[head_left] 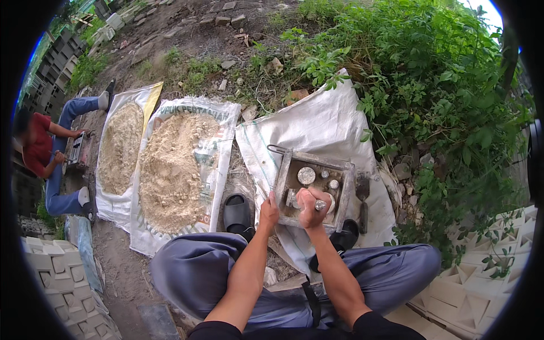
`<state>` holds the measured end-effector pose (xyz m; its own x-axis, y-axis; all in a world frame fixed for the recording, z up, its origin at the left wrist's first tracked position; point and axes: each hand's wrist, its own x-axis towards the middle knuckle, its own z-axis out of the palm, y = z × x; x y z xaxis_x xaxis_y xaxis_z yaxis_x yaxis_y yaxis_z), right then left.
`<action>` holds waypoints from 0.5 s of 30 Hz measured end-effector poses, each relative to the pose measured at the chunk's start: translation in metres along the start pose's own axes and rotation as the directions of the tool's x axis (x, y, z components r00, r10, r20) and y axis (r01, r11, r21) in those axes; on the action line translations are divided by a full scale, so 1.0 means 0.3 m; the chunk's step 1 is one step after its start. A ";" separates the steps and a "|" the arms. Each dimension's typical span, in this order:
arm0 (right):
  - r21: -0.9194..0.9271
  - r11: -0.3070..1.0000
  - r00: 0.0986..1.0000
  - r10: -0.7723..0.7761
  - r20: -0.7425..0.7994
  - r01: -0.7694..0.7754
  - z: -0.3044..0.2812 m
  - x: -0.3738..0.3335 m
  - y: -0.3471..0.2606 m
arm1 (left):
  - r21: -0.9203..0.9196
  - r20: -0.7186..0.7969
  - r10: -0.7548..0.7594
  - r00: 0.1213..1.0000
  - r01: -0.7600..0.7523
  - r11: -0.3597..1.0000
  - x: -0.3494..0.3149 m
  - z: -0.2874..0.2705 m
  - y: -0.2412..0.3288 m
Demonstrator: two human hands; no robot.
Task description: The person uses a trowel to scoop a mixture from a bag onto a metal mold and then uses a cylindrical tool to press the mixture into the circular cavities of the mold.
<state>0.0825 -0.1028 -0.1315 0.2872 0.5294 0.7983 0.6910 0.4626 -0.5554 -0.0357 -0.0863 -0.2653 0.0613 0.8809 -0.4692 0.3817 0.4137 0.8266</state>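
Note:
Between my feet sits a square, worn mould box with a wire loop at its far left corner. Several pale round pegs stand inside it, among them a wide disc-topped one. My right hand is closed in a fist over the box's near part, around a short metal bar-like tool whose end shows beside the fingers. At the box's left side, my left hand closes on its edge, thumb up; the fingertips are partly hidden. A trowel lies just right of the box.
A white woven sack lies under the box. Left of it, two spread sacks bear sandy powder heaps. A person in red sits far left. Green bushes crowd the right; stacked pale blocks stand lower right.

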 end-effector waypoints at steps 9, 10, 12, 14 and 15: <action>0.222 0.851 0.879 0.454 0.143 -0.476 0.021 0.023 -0.017 | -0.004 -0.030 0.030 0.999 -0.030 1.000 0.007 0.004 -0.016; 0.391 0.802 0.885 0.457 0.085 -0.451 0.024 0.011 -0.034 | 0.012 -0.035 0.014 0.999 -0.014 1.000 0.017 -0.004 -0.039; 0.556 0.737 0.901 0.431 0.050 -0.383 -0.013 0.008 -0.071 | 0.027 -0.037 0.003 0.999 -0.002 1.000 0.039 -0.019 -0.058; 0.549 0.655 0.849 0.468 0.245 -0.519 -0.073 0.098 -0.131 | 0.051 -0.081 0.014 0.997 -0.010 0.999 0.023 -0.006 -0.059; 0.524 0.605 0.799 0.497 0.339 -0.599 -0.086 0.125 -0.143 | 0.047 -0.077 0.007 0.997 -0.003 0.999 0.009 -0.003 -0.064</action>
<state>0.0807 -0.1210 -0.0718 0.3484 0.8938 0.2823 -0.1018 0.3354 -0.9365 -0.0437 -0.0918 -0.2821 -0.0074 0.8988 -0.4382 0.4244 0.3996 0.8125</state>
